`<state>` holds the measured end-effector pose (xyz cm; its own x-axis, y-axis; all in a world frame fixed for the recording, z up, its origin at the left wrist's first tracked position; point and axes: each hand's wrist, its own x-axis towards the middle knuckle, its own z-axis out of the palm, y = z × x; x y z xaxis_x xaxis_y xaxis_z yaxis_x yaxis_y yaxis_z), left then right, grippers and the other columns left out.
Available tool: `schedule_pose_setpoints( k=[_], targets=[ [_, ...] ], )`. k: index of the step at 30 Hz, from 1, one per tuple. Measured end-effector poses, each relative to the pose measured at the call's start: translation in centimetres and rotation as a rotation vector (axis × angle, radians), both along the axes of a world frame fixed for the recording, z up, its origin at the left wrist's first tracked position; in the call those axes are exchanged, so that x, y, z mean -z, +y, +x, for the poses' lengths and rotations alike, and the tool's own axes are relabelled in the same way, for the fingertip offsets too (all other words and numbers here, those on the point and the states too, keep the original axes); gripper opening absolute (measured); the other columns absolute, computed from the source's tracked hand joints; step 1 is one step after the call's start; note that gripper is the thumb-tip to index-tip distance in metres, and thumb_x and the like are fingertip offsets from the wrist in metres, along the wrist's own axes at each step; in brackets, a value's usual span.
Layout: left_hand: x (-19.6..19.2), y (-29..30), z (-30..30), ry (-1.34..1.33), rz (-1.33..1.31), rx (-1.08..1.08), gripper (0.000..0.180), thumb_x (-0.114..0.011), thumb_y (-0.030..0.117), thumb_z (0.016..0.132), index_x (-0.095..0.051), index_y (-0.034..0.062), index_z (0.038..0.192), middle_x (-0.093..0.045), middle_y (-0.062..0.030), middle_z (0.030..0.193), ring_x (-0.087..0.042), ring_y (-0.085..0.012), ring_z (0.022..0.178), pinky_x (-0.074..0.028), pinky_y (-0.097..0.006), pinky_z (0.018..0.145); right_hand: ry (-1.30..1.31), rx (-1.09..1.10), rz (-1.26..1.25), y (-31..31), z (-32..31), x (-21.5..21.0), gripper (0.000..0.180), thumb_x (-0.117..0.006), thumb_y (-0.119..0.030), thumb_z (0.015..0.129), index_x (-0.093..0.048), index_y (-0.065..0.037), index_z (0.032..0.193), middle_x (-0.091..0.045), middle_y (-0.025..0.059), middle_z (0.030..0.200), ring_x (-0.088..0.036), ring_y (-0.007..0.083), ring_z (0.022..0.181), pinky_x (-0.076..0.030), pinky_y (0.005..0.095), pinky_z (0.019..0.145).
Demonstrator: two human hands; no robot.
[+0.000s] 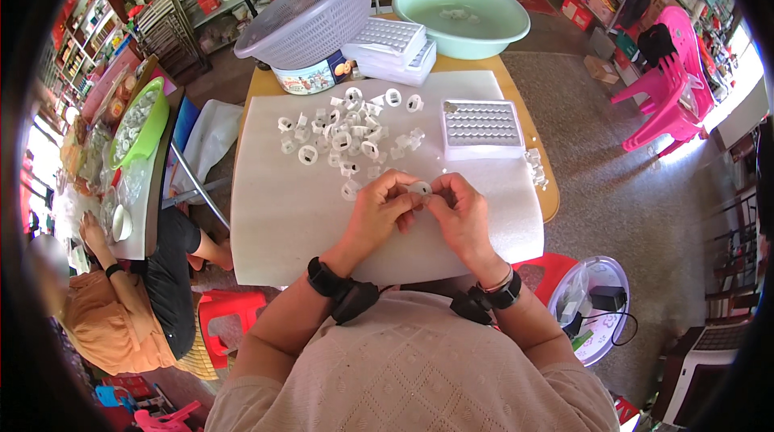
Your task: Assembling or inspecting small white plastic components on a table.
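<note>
Looking down from the head camera, both hands meet near the middle of a white foam sheet (pixel 282 230) that covers a wooden table (pixel 551 202). The left hand (pixel 380 210) and the right hand (pixel 459 210) are drawn close together, fingertips pinched on one small white plastic ring (pixel 420 188) held between them just above the sheet. Each wrist carries a black band.

Just beyond the hands, toward the far side of the sheet, lies a scattered pile of white plastic pieces (pixel 347 134), rings and small fittings alike. To the right of that pile sits a white rectangular tray (pixel 482 128) with a grid of small cells, and a few more white pieces (pixel 536 168) rest near the sheet's right edge.

At the far end of the table stand a pale lilac slotted basket (pixel 310 17), tipped on top of a round tin (pixel 310 77), a stack of white gridded trays (pixel 391 49), and a pale green basin (pixel 461 17).

On the left, another person (pixel 137 295) in a black top sits at a neighbouring table, where a green tray (pixel 157 126) holds more pieces. Pink plastic chairs (pixel 669 85) stand far right, and a red stool (pixel 230 307) is near left.
</note>
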<state>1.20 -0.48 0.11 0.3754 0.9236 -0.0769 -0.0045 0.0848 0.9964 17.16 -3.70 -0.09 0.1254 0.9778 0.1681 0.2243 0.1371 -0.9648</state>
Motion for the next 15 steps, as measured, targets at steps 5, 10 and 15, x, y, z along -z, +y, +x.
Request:
schedule_pose_setpoints(
  k=[5, 10, 15],
  targets=[
    [-1.0, -0.9, 0.6, 0.072, 0.036, -0.014, 0.021, -0.059, 0.006, 0.091, -0.056, 0.0004, 0.111, -0.061, -0.005, 0.076, -0.059, -0.0093, 0.061, -0.047, -0.023, 0.048, -0.166, 0.008, 0.145, 0.1, 0.1, 0.7, 0.015, -0.06, -0.002, 0.082, -0.054, -0.001, 0.095, -0.061, 0.0078, 0.07, -0.06, 0.0123, 0.062, -0.047, 0.0276, 0.056],
    [-3.5, -1.4, 1.0, 0.18, 0.08, -0.007, 0.017, -0.057, 0.005, 0.091, -0.056, -0.0002, 0.107, -0.061, -0.0056, 0.075, -0.058, -0.0085, 0.059, -0.045, -0.023, 0.046, 0.225, -0.104, -0.027, -0.5, 0.6, -0.4, 0.012, -0.058, -0.002, 0.086, -0.054, 0.001, 0.097, -0.061, 0.0046, 0.074, -0.056, 0.0082, 0.064, -0.045, 0.0249, 0.055],
    [-4.8, -1.0, 1.5, 0.073, -0.053, 0.04, 0.013, -0.056, 0.005, 0.091, -0.056, -0.0001, 0.104, -0.061, -0.0068, 0.076, -0.057, -0.0084, 0.058, -0.044, -0.022, 0.045, 0.353, -0.129, -0.126, -0.5, 1.6, -2.3, 0.013, -0.057, -0.002, 0.087, -0.056, 0.001, 0.1, -0.062, 0.0025, 0.078, -0.057, 0.0061, 0.067, -0.044, 0.0211, 0.055]
  ],
)
